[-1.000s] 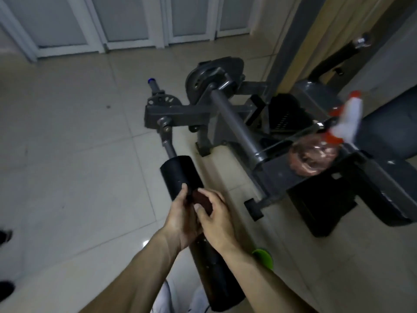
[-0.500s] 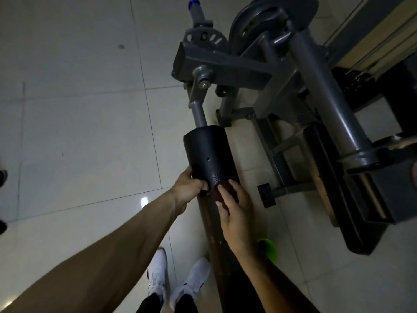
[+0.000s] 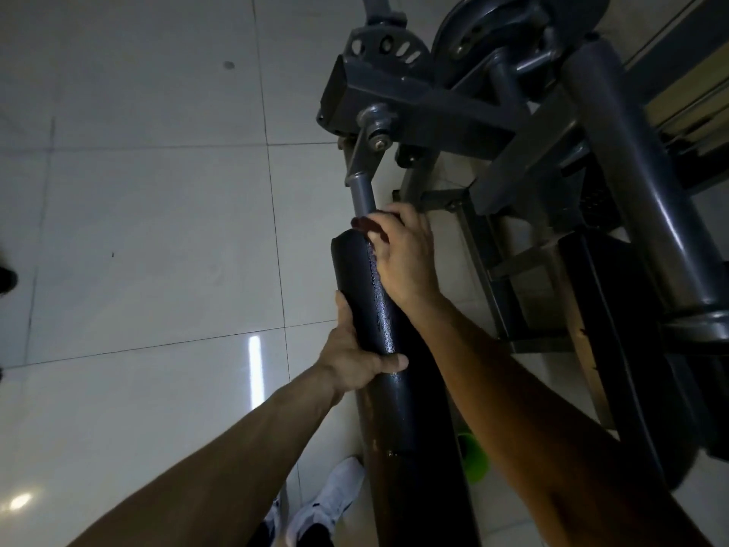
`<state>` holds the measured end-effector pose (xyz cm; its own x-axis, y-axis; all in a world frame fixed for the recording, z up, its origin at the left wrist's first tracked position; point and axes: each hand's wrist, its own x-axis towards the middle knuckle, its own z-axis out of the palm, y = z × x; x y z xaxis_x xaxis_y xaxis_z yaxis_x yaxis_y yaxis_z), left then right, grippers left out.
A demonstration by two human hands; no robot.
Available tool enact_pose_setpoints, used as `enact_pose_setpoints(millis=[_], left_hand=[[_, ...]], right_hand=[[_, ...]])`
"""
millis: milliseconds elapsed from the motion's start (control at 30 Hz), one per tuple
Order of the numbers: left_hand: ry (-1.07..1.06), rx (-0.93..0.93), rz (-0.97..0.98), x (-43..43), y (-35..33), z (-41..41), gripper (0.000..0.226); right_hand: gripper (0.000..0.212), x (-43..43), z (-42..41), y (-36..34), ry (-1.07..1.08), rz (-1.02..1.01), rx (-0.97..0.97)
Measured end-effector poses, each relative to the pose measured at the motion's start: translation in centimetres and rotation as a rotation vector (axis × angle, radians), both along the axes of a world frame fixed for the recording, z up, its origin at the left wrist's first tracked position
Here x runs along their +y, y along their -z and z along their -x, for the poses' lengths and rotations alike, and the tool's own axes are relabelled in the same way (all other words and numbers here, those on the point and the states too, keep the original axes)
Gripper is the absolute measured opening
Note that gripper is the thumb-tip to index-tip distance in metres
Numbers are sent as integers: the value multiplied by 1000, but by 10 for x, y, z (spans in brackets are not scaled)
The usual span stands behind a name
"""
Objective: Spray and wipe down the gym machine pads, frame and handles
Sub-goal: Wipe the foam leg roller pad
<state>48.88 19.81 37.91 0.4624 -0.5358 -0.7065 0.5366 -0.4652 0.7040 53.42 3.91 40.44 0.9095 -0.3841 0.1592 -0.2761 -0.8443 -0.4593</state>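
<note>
Gripping the long black cylindrical roller pad about halfway along, the left hand is wrapping its thumb and fingers round it. The right hand is holding a small dark red cloth under curled fingers at the pad's far end, just beside the grey metal rod joining the grey steel machine frame. The pad is sticking out over the pale tiled floor.

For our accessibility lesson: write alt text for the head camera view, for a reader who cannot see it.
A person's right hand holds a dark red cloth against the top end of a black roller pad on a grey gym machine, while the left hand holds the pad lower down. White shoes stand on the tiled floor below.
</note>
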Motion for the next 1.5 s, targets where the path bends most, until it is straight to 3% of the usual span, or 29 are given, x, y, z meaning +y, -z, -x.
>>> enact_pose_setpoints(millis=[233,467,567,633,733,800,900,1167,1233,1400,1500], left_hand=[[-19,-22,4,-3,2,2,155],[14,-83,-106,-10,0,7,164],[37,-86,-97,-9,-10,4,165],[39,-88,-49,-2,-11,4,155],[-39,-24,-2,18,-15,7,106],[-126,76,-15,28,-16,16,88],[-133,163,-48,31,-18,31,81],[-201,191,-101,32,-10,53,84],[-169,229,-130,34,-10,61,76],[-140,277,-117,30,-15,80,32],[-161,252,-121,25,-18,84,33]], right_hand=[[41,20,132,2,-99,-31,32],[34,0,8,5,-54,4,-28],[33,4,3,0,-42,8,5],[33,9,41,-4,-114,26,-7],[31,24,127,-2,-132,8,0],[31,41,184,-4,-104,-31,8],[34,55,218,-4,-80,-69,15],[41,27,96,4,94,-140,-23],[42,32,125,-2,45,-129,-2],[43,63,284,-7,11,-197,87],[43,82,331,-8,82,-296,77]])
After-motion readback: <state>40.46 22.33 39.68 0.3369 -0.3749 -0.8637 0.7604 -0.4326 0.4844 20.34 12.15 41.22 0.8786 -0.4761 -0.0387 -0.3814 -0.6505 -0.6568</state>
